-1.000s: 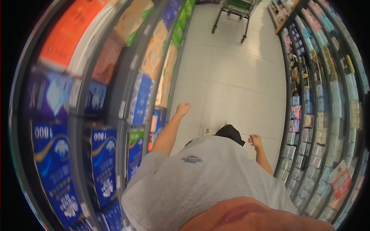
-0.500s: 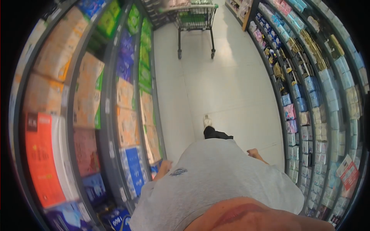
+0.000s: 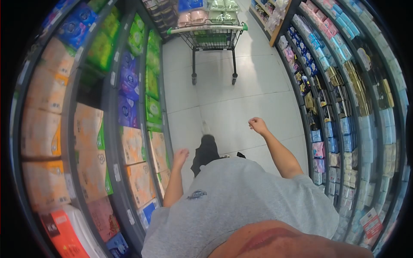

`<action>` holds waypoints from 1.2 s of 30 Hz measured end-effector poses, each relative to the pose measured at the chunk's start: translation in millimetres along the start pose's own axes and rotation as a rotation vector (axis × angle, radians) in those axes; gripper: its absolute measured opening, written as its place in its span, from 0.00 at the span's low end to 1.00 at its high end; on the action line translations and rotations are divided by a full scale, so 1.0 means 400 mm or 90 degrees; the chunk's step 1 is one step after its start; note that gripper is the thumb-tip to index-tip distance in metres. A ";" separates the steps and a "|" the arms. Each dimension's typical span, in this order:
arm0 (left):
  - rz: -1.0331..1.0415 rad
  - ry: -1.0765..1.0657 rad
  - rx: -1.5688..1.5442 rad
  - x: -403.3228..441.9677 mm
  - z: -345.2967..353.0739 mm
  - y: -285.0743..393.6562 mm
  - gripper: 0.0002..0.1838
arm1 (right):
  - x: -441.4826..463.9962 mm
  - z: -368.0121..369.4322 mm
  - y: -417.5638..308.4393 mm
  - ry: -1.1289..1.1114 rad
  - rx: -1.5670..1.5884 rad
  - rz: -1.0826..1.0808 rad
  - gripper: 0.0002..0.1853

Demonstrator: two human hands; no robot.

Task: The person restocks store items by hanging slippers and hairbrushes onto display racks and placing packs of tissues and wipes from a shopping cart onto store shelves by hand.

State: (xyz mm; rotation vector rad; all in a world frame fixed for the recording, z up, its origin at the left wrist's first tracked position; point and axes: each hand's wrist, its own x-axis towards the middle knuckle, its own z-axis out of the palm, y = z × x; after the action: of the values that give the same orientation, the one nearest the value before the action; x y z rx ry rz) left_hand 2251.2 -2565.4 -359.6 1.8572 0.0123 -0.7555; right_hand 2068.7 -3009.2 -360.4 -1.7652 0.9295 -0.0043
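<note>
My right hand (image 3: 258, 125) is raised ahead of my body over the pale floor, its fingers loosely curled and no object visible in them. Lower on the left, my left hand (image 3: 180, 158) hangs beside the shelves, slightly blurred, fingers curled in with nothing seen in it. A shopping cart (image 3: 215, 38) stands ahead, out of reach of both hands. Its handle (image 3: 206, 29) has green ends. Pink and pale green packs (image 3: 222, 16) and a blue pack (image 3: 191, 4) are in or just beyond the cart.
Shelves on the left hold orange packs (image 3: 89, 129), purple packs (image 3: 127, 77) and green packs (image 3: 151, 81). Shelves on the right carry rows of small packs (image 3: 331, 103). A red and white sign (image 3: 371, 223) sticks out at lower right. Tiled floor (image 3: 232, 103) runs between them.
The cart appears nearer and more of its load shows. My right hand has swung forward and up; my left hand has also risen. The shelves have shifted downward in view.
</note>
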 end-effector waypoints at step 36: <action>0.417 0.147 0.029 1.666 0.207 1.586 0.15 | 1.465 -0.202 -1.341 0.124 0.128 -0.314 0.18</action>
State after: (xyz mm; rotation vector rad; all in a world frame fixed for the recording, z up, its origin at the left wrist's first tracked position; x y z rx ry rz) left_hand 2964.5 -3124.6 -181.0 1.8239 -0.4464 -0.0883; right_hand 2751.7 -3360.1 -140.9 -1.7820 0.5836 -0.5758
